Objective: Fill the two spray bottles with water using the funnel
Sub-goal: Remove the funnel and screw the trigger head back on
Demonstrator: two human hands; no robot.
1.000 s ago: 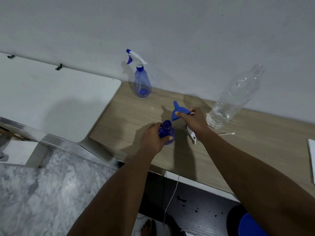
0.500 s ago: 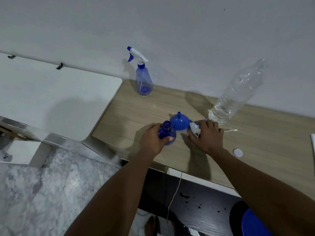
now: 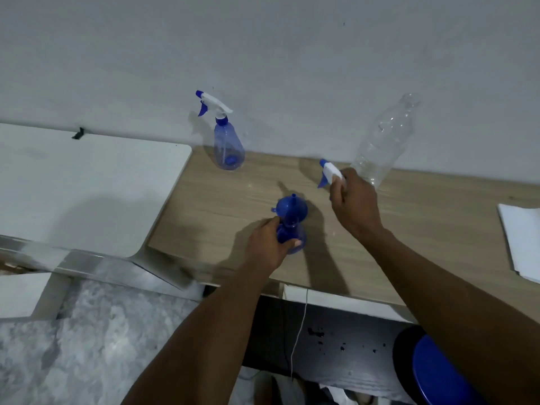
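My left hand (image 3: 267, 244) grips a blue spray bottle (image 3: 293, 239) that stands on the wooden desk (image 3: 438, 229) with its neck uncapped. Just behind it the blue funnel (image 3: 292, 209) rests mouth down on the desk, spout pointing up. Above the desk and to the right, my right hand (image 3: 353, 204) holds the white spray head with a blue trigger (image 3: 330, 172). The second blue spray bottle (image 3: 228, 149), spray head fitted, stands by the wall. A clear plastic water bottle (image 3: 382, 141) stands uncapped behind my right hand.
A white tabletop (image 3: 87, 185) adjoins the desk on the left. White paper (image 3: 523, 241) lies at the desk's right edge. A blue stool (image 3: 438, 372) and a thin cable (image 3: 298, 331) are below the desk front.
My right hand set the funnel mouth down beside the held bottle, took the spray head off the desk and lifted it up to the right. My left hand stayed on the bottle.
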